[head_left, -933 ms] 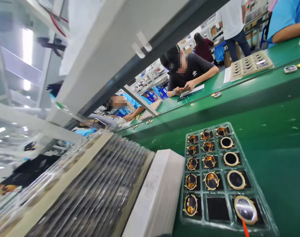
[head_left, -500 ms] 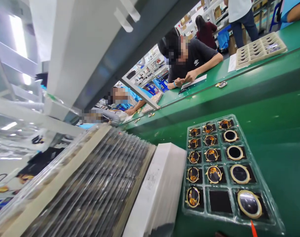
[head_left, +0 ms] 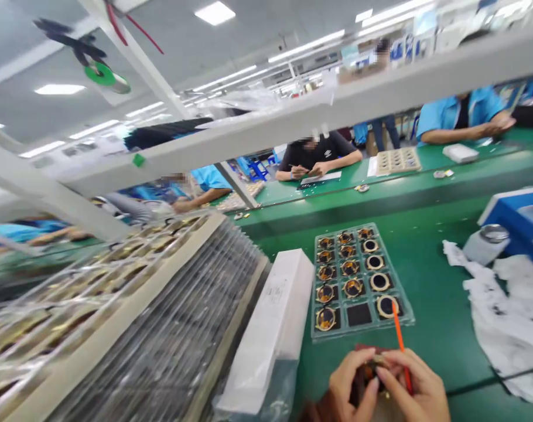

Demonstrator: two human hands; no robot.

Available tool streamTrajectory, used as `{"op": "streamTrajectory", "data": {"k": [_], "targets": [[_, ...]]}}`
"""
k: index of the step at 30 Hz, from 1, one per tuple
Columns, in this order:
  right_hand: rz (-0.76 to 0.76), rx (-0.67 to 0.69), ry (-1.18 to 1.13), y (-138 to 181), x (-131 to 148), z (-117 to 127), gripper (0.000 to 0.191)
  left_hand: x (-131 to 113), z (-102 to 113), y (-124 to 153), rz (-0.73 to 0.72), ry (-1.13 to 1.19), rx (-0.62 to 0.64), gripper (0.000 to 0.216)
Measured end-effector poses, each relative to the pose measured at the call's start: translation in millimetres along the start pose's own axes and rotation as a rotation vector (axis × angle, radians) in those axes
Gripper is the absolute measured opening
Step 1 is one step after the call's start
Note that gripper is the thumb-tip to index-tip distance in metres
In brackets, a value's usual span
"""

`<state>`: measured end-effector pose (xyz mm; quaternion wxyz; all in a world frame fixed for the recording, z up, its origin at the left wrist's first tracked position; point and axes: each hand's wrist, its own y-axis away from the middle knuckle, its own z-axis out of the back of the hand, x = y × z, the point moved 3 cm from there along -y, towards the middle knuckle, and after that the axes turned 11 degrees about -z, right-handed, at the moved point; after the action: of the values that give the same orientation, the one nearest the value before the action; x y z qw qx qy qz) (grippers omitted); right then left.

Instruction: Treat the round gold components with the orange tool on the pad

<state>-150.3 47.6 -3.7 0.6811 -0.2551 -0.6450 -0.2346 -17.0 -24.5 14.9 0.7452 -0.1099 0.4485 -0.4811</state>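
Note:
My left hand (head_left: 346, 384) is closed around the edge of a small gold watch case (head_left: 374, 369) at the bottom of the view. The fingers of my right hand (head_left: 427, 387) pinch the same case from the other side. A thin orange stick (head_left: 399, 331) points up from between my right fingers; its kind is not clear. Fingers cover much of the case. Just beyond my hands lies a clear plastic tray (head_left: 358, 315) of watch cases in rows, some with orange film showing, others with dark round faces. One front compartment holds no case.
At left rises a tall stack of clear trays (head_left: 174, 328), beside a long white box (head_left: 260, 328). White tissue (head_left: 490, 316), a metal-topped bottle (head_left: 487, 241) and a blue box (head_left: 523, 217) are at right. Co-workers sit across the green bench (head_left: 437, 228).
The view has turned and levelled, bringing both my hands, the watch case and the items at right into sight. Earlier only the orange stick's tip showed by the tray.

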Motion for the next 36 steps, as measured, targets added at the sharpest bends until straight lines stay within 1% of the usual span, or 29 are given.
{"op": "streamTrajectory", "data": {"k": [3, 6, 9, 12, 16, 19, 23, 26, 28, 29, 30, 31, 33, 34, 35, 36], "targets": [[0.038, 0.014, -0.053, -8, 7, 2, 0.021, 8, 0, -7, -0.036, 0.131, -0.02, 0.035], [0.024, 0.063, -0.077, -11, 14, 5, 0.025, 9, -2, -12, 0.037, 0.26, -0.042, 0.032], [0.051, 0.108, 0.014, -11, 21, 8, 0.023, 1, 1, -16, 0.105, 0.369, -0.028, 0.031], [0.13, 0.104, 0.131, -7, 25, 12, 0.017, -8, 5, -18, 0.116, 0.441, 0.005, 0.028], [0.189, 0.063, 0.168, -3, 27, 15, 0.016, -14, 8, -20, 0.096, 0.448, 0.013, 0.026], [0.223, 0.071, 0.168, -1, 31, 14, 0.014, -14, 8, -19, 0.098, 0.449, 0.019, 0.025], [0.228, 0.076, 0.158, 0, 35, 12, 0.013, -13, 7, -16, 0.088, 0.434, 0.021, 0.023], [0.214, 0.05, 0.148, 1, 34, 14, 0.013, -14, 6, -12, 0.068, 0.382, 0.003, 0.031], [0.201, -0.008, 0.125, 3, 28, 18, 0.011, -15, 9, -9, 0.013, 0.316, -0.039, 0.041], [0.2, -0.051, 0.103, 4, 24, 21, 0.011, -17, 11, -8, -0.024, 0.284, -0.038, 0.049], [0.207, -0.104, 0.068, 5, 20, 25, 0.01, -18, 11, -8, -0.063, 0.253, -0.006, 0.058], [0.222, -0.16, 0.024, 7, 16, 29, 0.01, -19, 11, -7, -0.097, 0.223, 0.061, 0.068], [0.268, -0.254, -0.077, 10, 8, 35, 0.008, -21, 8, -5, -0.14, 0.159, 0.249, 0.086], [0.296, -0.283, -0.125, 12, 6, 37, 0.007, -21, 6, -5, -0.146, 0.124, 0.33, 0.091], [0.322, -0.296, -0.161, 13, 4, 39, 0.006, -22, 4, -4, -0.143, 0.088, 0.384, 0.092], [0.339, -0.298, -0.179, 14, 3, 39, 0.007, -22, 2, -5, -0.133, 0.056, 0.404, 0.091]]}}
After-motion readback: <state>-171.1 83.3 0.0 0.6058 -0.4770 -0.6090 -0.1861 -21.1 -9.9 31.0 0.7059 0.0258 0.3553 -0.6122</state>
